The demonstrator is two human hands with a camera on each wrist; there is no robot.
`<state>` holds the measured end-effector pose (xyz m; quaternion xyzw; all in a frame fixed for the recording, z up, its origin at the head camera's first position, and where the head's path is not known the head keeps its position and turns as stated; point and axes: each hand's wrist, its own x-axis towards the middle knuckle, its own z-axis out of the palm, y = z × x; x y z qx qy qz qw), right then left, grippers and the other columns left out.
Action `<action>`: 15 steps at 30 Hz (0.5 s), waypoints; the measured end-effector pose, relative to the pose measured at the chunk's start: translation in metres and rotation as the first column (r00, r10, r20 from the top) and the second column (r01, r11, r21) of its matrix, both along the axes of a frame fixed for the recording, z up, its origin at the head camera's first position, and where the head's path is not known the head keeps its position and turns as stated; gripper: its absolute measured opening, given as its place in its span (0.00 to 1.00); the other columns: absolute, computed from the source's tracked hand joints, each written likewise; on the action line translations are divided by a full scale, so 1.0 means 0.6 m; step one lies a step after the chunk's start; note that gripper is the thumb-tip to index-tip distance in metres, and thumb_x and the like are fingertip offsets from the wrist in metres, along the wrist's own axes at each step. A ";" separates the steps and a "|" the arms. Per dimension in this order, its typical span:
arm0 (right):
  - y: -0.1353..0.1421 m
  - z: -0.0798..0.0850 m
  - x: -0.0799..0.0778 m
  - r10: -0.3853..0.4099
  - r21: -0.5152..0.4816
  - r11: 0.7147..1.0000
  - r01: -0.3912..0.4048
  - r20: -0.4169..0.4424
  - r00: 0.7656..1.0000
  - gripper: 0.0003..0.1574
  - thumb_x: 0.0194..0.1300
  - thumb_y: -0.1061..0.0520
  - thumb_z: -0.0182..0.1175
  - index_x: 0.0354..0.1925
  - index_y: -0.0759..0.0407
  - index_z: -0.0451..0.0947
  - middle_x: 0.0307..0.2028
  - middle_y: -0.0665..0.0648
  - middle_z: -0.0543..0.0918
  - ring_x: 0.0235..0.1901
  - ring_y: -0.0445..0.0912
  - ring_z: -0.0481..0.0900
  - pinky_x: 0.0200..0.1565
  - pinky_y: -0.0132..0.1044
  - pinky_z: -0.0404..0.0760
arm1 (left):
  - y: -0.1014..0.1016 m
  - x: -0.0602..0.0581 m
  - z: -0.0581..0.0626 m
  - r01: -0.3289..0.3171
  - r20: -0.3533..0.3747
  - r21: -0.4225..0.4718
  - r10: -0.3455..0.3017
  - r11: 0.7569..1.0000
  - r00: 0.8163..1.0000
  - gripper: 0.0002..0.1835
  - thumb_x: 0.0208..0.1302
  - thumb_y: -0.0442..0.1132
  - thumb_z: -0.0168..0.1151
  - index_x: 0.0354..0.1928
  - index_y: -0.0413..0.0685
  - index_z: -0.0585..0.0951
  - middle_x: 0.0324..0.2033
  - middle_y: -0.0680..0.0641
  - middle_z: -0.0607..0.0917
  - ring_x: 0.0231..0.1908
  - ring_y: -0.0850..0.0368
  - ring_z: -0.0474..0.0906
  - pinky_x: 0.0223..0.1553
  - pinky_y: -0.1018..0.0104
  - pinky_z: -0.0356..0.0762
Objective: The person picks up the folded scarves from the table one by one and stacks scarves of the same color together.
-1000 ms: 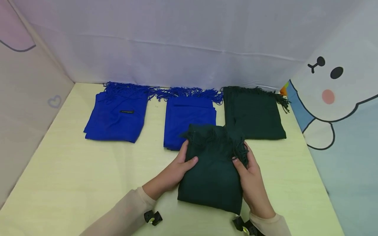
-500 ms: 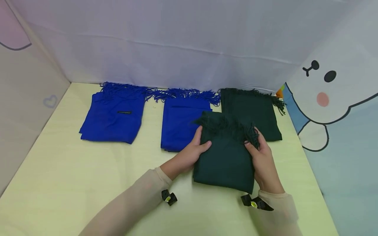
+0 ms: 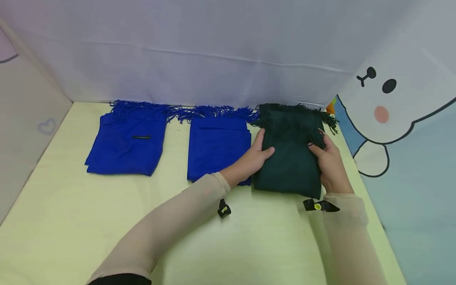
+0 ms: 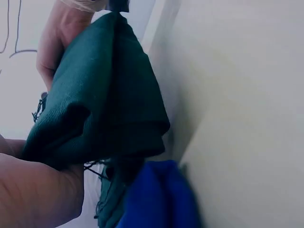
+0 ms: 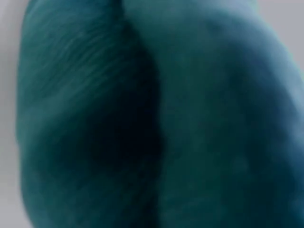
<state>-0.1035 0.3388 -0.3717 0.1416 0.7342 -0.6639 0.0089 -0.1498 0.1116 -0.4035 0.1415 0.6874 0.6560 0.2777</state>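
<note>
Both hands hold a folded dark green fringed scarf [image 3: 288,166] over the back right of the table. My left hand [image 3: 253,158] grips its left edge, thumb on top; my right hand [image 3: 329,162] grips the right edge the same way. Beneath and behind it lies a second dark green scarf [image 3: 285,110], mostly covered in the head view, its fringe toward the back wall. In the left wrist view the held scarf [image 4: 95,95] shows thick folded layers, raised at an angle above the table. Green cloth [image 5: 204,118] fills the right wrist view.
Left of the hands lies a folded blue scarf [image 3: 219,146], close to my left forearm. Another blue scarf [image 3: 126,146] with a small dark label lies farther left. The pale table [image 3: 178,245] ends at a white cloth wall [image 3: 213,79] behind.
Both hands have carried the held green scarf to the right and farther back, from in front of the blue scarf to over the other green scarf. The head view has shifted slightly.
</note>
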 end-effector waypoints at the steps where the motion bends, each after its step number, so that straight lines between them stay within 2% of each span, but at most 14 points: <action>1: 0.008 0.002 -0.011 0.000 -0.007 1.000 0.000 0.002 1.000 0.40 0.77 0.55 0.51 0.79 0.37 0.48 0.79 0.49 0.45 0.76 0.50 0.47 0.75 0.51 0.47 | 0.009 -0.009 0.003 -0.008 0.010 0.011 0.008 1.000 1.000 0.41 0.78 0.46 0.49 0.79 0.65 0.34 0.78 0.60 0.35 0.77 0.59 0.32 0.75 0.50 0.37; 5: 0.040 0.008 -0.050 0.001 -0.002 1.000 -0.001 0.010 1.000 0.40 0.77 0.54 0.51 0.79 0.37 0.47 0.79 0.47 0.46 0.76 0.49 0.48 0.75 0.49 0.49 | 0.038 -0.038 0.012 -0.078 0.083 0.086 0.071 0.993 0.994 0.45 0.74 0.42 0.56 0.80 0.67 0.39 0.79 0.59 0.41 0.77 0.57 0.37 0.75 0.47 0.40; 10: 0.071 0.014 -0.088 -0.031 -0.027 0.999 0.032 0.017 0.999 0.39 0.77 0.55 0.51 0.79 0.38 0.48 0.79 0.46 0.46 0.77 0.47 0.47 0.75 0.46 0.49 | 0.063 -0.056 0.026 -0.128 0.151 0.134 0.108 0.983 0.983 0.47 0.70 0.37 0.61 0.79 0.74 0.44 0.78 0.62 0.45 0.77 0.57 0.41 0.75 0.47 0.44; 15: 0.098 0.023 -0.121 -0.066 -0.064 0.996 0.069 0.048 0.997 0.47 0.76 0.54 0.52 0.79 0.38 0.35 0.79 0.43 0.37 0.77 0.44 0.38 0.75 0.40 0.46 | 0.089 -0.079 0.043 -0.140 0.211 0.176 0.102 0.974 0.972 0.48 0.70 0.34 0.60 0.78 0.78 0.44 0.78 0.64 0.44 0.77 0.57 0.40 0.75 0.49 0.46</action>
